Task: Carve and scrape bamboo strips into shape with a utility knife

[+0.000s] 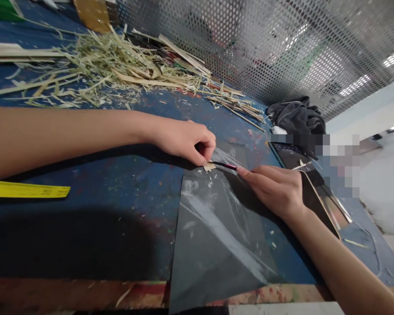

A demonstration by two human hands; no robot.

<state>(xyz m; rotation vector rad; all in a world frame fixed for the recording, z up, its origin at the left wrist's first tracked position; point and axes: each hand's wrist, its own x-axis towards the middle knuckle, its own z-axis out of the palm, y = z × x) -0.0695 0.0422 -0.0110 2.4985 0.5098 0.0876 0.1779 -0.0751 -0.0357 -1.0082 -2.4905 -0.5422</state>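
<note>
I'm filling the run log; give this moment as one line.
left hand: pinching pale piece | right hand: holding thin tool | below: grey sheet | far side: shavings

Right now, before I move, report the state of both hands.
Left hand: closed, pinching the small pale piece.
Right hand: closed, holding the thin dark tool.

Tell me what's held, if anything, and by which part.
The right hand grips a thin dark tool toward its right end. The left hand is at a small pale piece; whether gripping it cannot be told.
</note>
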